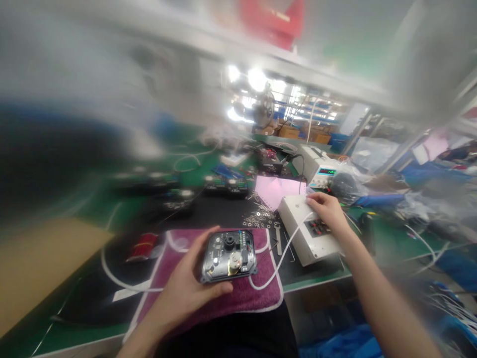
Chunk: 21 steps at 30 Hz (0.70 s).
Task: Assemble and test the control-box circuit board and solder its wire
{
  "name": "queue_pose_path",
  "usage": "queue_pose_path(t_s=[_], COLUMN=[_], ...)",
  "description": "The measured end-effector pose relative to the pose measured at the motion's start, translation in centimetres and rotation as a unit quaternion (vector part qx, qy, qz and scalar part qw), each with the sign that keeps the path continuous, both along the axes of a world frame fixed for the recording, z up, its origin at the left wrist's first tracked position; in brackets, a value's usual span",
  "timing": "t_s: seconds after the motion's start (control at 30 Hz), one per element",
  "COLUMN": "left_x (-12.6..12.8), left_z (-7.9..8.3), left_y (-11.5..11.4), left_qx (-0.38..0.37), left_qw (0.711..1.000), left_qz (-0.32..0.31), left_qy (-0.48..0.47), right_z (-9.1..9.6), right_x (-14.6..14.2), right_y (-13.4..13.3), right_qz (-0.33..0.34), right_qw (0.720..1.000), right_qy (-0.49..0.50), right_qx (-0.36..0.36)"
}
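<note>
My left hand (190, 278) grips an open dark device housing (227, 256) by its left side, fingers behind and thumb along the lower edge. Inside the housing show a black round part, a small motor-like metal can and a circuit board. A white cable (278, 268) loops from the housing to the white box (298, 233) at the right. Over that box is my right hand (328, 209), its thumb and fingers pinched near the cable's end and the dark terminals (318, 227). What lies between those fingertips is too small to tell.
Below the housing lies a purple towel (268, 298). Washers (257, 219), a wrench (278, 238) and a hex key (289, 247) sit beside the box. Behind stand a power supply (316, 166), pink paper (278, 189) and similar units (225, 184). A red wire spool (143, 247) is at left.
</note>
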<state>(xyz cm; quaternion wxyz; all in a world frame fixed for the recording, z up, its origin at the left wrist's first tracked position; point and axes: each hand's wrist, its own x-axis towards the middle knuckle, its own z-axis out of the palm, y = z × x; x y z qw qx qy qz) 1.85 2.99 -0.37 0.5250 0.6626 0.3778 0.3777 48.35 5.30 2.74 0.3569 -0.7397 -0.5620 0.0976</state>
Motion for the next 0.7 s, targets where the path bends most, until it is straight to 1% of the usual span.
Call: queue_pose_path(t_s=[0.27, 0.57, 0.7], left_x=[-0.02, 0.32, 0.22], left_z=[-0.18, 0.40, 0.34], left_y=[0.04, -0.09, 0.04], left_qx=[0.009, -0.005, 0.001], left_qw=[1.000, 1.000, 1.000], left_qz=[0.008, 0.008, 0.006], left_qy=[0.011, 0.007, 0.018], right_z=[-0.14, -0.11, -0.12], right_x=[0.35, 0.37, 0.37], right_y=[0.91, 0.95, 1.16], right_qz=[-0.010, -0.015, -0.019], right_qw=[0.999, 1.000, 0.999], right_qy=[0.008, 0.005, 0.005], right_qx=[-0.032, -0.024, -0.027])
